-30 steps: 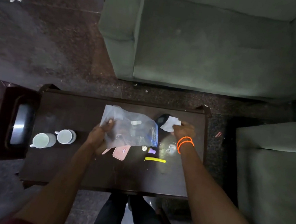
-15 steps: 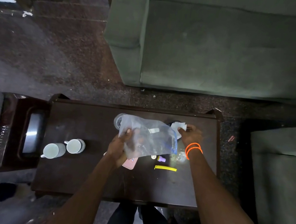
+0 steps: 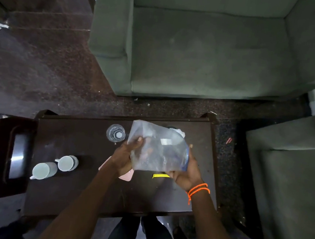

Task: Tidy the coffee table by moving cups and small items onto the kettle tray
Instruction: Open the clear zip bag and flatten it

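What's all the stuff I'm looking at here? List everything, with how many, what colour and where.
Coffee table: one, dark brown, centre.
Mugs: two, pale grey-green, side by side at the table's left end.
Clear glass: one, transparent, far edge of the table.
Plastic zip bag: one, clear with a blue edge, held above the table.
Pink flat item: one, mostly hidden under the left hand.
Yellow strip: one, on the table below the bag.
Tray: one, metallic, on the dark stand left of the table.
Sofas: two, green, beyond and to the right.
Wristbands: orange, right wrist.
Hands: left hand and right hand, both gripping the bag.
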